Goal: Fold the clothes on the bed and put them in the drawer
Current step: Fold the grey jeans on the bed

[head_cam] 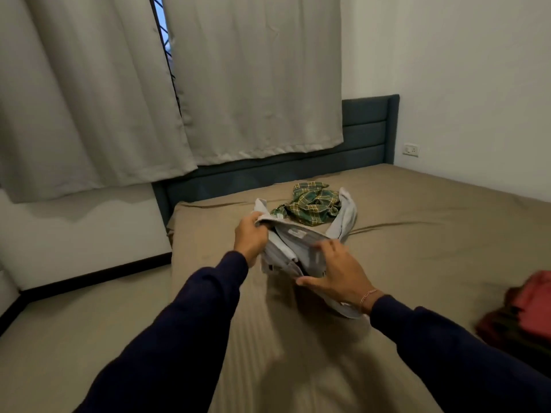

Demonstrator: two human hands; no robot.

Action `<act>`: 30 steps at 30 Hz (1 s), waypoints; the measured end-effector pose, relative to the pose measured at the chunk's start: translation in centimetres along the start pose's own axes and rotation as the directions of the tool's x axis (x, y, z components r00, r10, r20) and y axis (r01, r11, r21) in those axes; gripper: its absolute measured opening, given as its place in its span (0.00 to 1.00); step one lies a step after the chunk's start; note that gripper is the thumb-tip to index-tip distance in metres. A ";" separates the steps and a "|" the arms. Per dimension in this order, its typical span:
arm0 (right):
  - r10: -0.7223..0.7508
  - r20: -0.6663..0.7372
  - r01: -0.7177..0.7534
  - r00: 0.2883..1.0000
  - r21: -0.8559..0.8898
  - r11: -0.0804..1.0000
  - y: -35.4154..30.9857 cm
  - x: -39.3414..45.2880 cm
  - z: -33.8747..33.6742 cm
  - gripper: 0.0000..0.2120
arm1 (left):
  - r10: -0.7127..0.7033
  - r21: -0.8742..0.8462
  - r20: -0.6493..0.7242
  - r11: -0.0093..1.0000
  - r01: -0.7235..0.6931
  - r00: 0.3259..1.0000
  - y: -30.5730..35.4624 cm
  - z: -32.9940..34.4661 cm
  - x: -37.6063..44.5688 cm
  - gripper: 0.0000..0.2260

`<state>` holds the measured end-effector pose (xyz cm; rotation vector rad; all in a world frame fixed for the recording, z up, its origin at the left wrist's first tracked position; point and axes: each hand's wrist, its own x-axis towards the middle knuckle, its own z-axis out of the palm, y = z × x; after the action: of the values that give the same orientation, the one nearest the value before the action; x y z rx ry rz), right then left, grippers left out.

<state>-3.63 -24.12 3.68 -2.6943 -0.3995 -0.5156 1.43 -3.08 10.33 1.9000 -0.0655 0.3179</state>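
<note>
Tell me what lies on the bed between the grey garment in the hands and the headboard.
In the head view, a crumpled green plaid garment lies there on the bed, behind the grey garment and before the headboard.

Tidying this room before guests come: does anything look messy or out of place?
Yes. A green plaid shirt lies crumpled on the bed, and red clothes sit bunched at its right edge. The curtains gap, showing window bars.

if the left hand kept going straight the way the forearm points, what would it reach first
Probably the crumpled green plaid garment, lying on the tan bed sheet just beyond the light grey garment that the left hand grips. Depth is unclear.
</note>
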 end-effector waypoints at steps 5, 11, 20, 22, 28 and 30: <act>0.435 -0.038 -0.436 0.900 -0.020 0.900 2.9 -5.9 0.6 0.67 | -0.055 -0.118 -0.081 0.992 0.045 0.995 6.1 -4.5 -1.0 0.10; 0.488 0.170 -0.516 0.856 0.261 0.816 3.0 -5.9 -3.1 0.20 | 0.220 0.336 -0.091 0.925 -0.178 0.971 14.3 -9.0 -5.5 0.12; 0.324 0.116 -0.235 0.939 0.905 0.356 0.9 2.6 -21.6 0.12 | -0.194 0.081 -0.006 0.978 0.194 0.981 19.0 -16.5 -6.2 0.12; 0.359 -0.030 -0.117 0.933 0.918 0.379 1.0 3.6 -26.3 0.16 | -0.136 -0.082 -0.056 0.988 0.131 0.989 21.0 -17.6 -5.7 0.15; 0.514 -0.516 0.078 0.685 0.754 0.652 -1.2 5.9 -36.2 0.18 | 0.164 -0.127 -0.417 0.963 -0.236 0.894 28.5 -19.8 -3.2 0.15; 0.489 -0.477 -0.107 0.730 0.627 0.771 -1.6 6.4 -38.0 0.12 | 0.179 -0.054 -0.471 0.972 -0.230 0.864 30.4 -20.0 -3.7 0.10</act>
<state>-9.76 -36.72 39.56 -1.8081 0.1022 -0.9607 -11.94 4.62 43.51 1.6654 0.0371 0.8921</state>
